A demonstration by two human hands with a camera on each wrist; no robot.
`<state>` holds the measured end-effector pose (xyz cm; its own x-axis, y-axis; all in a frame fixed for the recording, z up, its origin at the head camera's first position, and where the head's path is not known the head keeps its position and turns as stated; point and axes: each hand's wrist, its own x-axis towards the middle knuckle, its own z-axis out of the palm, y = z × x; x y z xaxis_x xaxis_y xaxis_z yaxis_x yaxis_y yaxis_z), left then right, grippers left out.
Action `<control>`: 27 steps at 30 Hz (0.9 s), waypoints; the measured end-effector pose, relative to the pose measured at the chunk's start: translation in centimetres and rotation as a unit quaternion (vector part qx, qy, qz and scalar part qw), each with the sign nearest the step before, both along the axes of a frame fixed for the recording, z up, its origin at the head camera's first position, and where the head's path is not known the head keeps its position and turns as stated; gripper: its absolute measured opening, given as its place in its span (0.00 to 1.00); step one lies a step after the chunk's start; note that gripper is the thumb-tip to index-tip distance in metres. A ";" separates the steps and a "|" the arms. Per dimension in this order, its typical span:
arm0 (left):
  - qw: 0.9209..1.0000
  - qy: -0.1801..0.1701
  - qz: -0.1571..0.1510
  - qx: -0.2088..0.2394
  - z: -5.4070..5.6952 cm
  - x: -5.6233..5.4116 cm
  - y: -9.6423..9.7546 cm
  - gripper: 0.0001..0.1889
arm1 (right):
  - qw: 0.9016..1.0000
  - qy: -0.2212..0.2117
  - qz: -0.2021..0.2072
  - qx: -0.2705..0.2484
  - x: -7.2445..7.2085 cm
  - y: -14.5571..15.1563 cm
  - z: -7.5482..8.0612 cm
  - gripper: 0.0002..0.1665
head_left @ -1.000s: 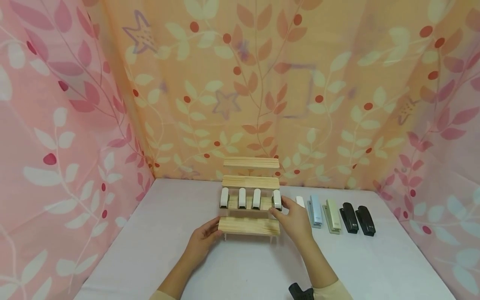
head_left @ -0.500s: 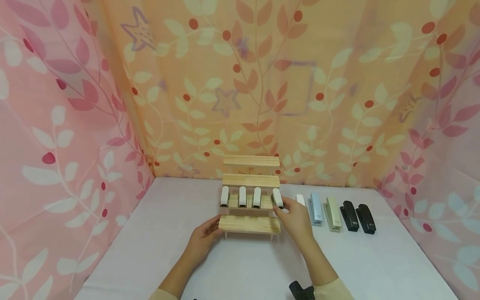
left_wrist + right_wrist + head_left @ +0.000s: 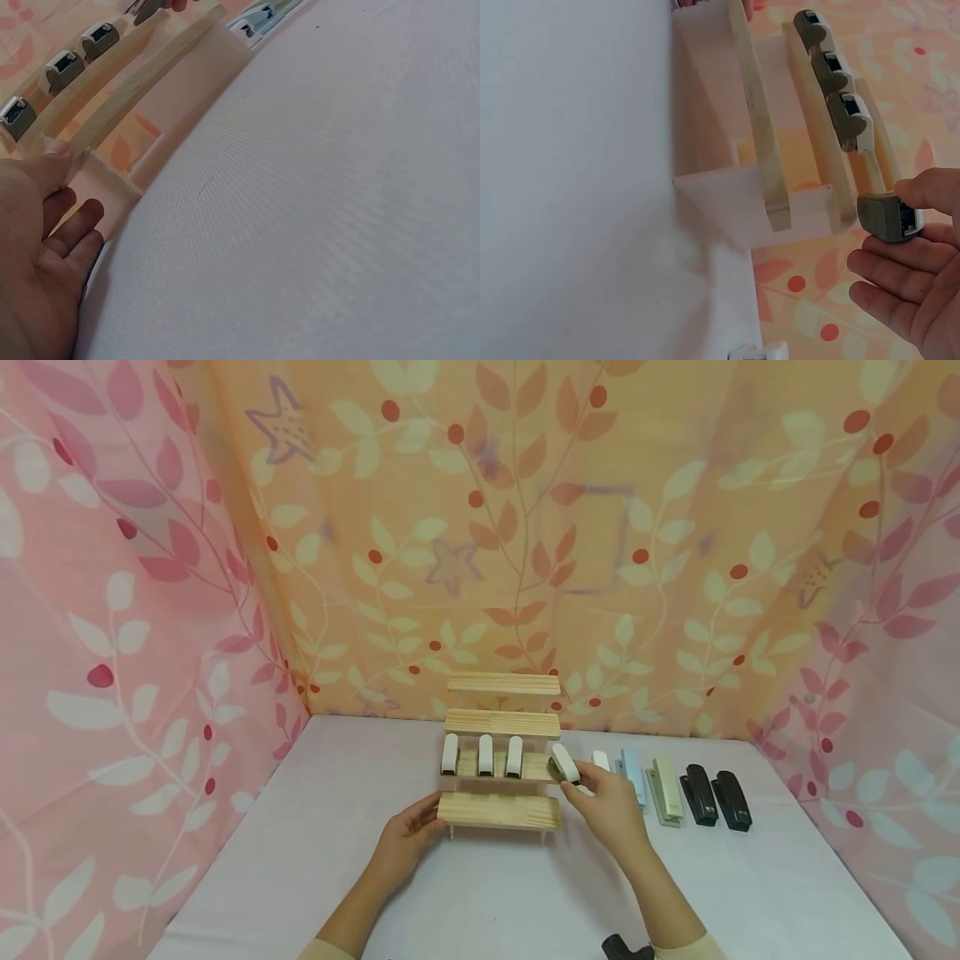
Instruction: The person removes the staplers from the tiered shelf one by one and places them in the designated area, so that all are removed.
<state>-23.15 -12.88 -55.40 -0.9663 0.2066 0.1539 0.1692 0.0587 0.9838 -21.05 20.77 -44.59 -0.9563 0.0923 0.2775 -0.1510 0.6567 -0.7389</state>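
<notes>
A small stepped display rack (image 3: 498, 811) with wooden boards stands on the table. At the left end of its lowest board, my left hand (image 3: 401, 839) grips it, thumb on the board and fingers bent below (image 3: 71, 232). My right hand (image 3: 611, 806) pinches a white stapler (image 3: 566, 763) with a dark grey underside between thumb and fingers. That stapler is slanted and sits just past the right end of the second-lowest board, as the right wrist view shows. Three more white staplers (image 3: 486, 755) stand upright in a row on that board.
Right of the rack, a partly hidden white stapler (image 3: 600, 760), a light blue stapler (image 3: 632, 772), a pale green stapler (image 3: 664, 791) and two black staplers (image 3: 701, 795) lie in a row. Patterned curtains (image 3: 510, 527) enclose the table (image 3: 300, 827).
The white stapler in my right hand has moved right, away from the end of the board, and turned from nearly straight to slanted. My left hand stays at the rack.
</notes>
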 end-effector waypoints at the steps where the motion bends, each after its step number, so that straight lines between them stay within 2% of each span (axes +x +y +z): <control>1: 1.000 0.001 -0.001 -0.001 0.0 0.0 0.0 0.29 | 1.000 0.001 -0.001 0.001 0.3 0.3 0.1 0.24; 9: 1.000 0.000 0.002 -0.002 -0.1 -0.1 0.1 0.30 | 0.999 -0.004 -0.029 0.034 2.5 2.9 1.1 0.30; 14: 1.000 0.000 0.003 -0.002 -0.2 -0.2 0.0 0.30 | 0.997 -0.022 -0.048 0.055 3.7 4.4 1.1 0.33; 20: 1.000 -0.001 0.006 -0.002 0.0 0.0 0.0 0.30 | 0.996 -0.034 -0.061 0.051 4.8 5.9 0.2 0.33; 27: 1.000 -0.005 0.005 0.001 0.1 0.1 0.1 0.29 | 0.996 -0.039 -0.062 0.057 5.1 6.9 -1.0 0.34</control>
